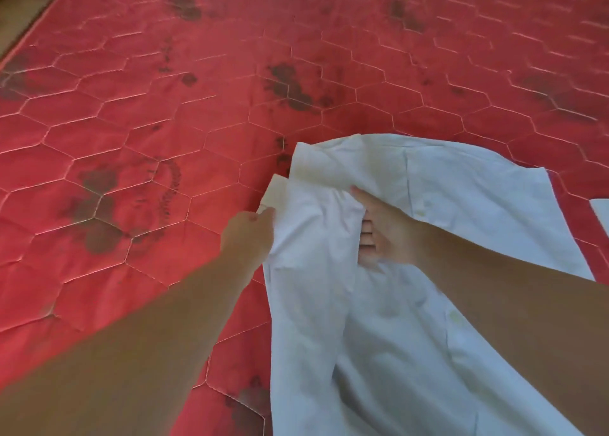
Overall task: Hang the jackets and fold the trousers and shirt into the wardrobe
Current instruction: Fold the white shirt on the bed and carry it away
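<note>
A white button-up shirt lies spread on the red quilted mattress, its collar toward the far side and its body running to the lower right. My left hand pinches the shirt's left edge near the collar. My right hand lies on the shirt just right of that; its thumb points up along the collar and its fingers are tucked under a fold of the cloth. Both forearms reach in from the bottom of the head view.
The mattress has hexagon stitching and dark patterned patches. Its far-left edge meets a tan floor. Another piece of white cloth shows at the right edge.
</note>
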Motion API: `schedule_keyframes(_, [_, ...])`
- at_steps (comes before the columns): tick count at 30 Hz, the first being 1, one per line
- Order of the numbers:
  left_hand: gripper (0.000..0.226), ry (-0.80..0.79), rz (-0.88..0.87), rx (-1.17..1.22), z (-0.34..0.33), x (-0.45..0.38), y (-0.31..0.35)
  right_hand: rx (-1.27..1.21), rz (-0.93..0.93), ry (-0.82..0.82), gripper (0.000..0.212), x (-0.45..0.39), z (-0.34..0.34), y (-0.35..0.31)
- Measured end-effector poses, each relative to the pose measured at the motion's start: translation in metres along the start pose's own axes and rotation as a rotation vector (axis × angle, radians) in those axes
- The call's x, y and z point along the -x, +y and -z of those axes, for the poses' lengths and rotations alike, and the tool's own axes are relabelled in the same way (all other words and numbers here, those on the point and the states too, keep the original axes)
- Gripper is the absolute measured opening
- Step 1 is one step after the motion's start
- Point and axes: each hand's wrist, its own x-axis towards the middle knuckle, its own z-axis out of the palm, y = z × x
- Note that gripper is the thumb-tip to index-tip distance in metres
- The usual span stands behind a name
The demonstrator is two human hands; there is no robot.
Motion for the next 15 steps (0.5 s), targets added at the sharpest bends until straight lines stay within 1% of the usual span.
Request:
schedule_keyframes(2, [0.046, -0.022, 0.08, 0.109, -0.004, -0.003, 0.004, -0.064, 0.031, -0.02, 0.061, -0.006, -0.014, -0.012])
schedule_keyframes(4, [0.054, -0.037, 0.12, 0.216, -0.004, -0.006, 0.014, -0.095, 0.057, -0.034, 0.047, -0.007, -0.033, -0.024])
schedule_keyframes(5, [0.054, -0.045, 0.111, 0.254, -0.002, -0.009, 0.02, -0.073, 0.085, -0.033, 0.039, -0.004, -0.042, -0.032])
schedule_keyframes(6, [0.055, -0.087, 0.082, 0.295, 0.0, -0.01, 0.028, -0.036, 0.135, -0.035, 0.032, -0.001, -0.049, -0.04])
schedule_keyframes(7, [0.064, -0.151, 0.024, 0.355, 0.002, -0.011, 0.035, 0.002, 0.206, -0.044, 0.029, 0.003, -0.054, -0.049])
schedule_keyframes(8, [0.072, -0.207, -0.046, 0.453, 0.005, -0.013, 0.041, 0.035, 0.286, -0.063, 0.03, 0.007, -0.058, -0.058])
schedule_keyframes(10, [0.08, -0.237, -0.189, 0.684, 0.011, -0.016, 0.053, 0.065, 0.469, -0.084, 0.035, 0.02, -0.059, -0.078])
schedule_keyframes(11, [0.081, -0.232, -0.244, 0.738, 0.013, -0.019, 0.059, 0.066, 0.549, -0.081, 0.032, 0.025, -0.057, -0.085])
schedule_keyframes(12, [0.077, -0.208, -0.279, 0.727, 0.013, -0.022, 0.066, 0.055, 0.615, -0.07, 0.023, 0.027, -0.052, -0.091])
schedule_keyframes(14, [0.054, -0.141, -0.277, 0.627, 0.007, -0.024, 0.074, 0.011, 0.672, -0.006, 0.009, 0.022, -0.041, -0.094])
schedule_keyframes(15, [0.043, -0.129, -0.245, 0.541, 0.001, -0.025, 0.074, 0.0, 0.637, 0.046, 0.007, 0.016, -0.035, -0.09])
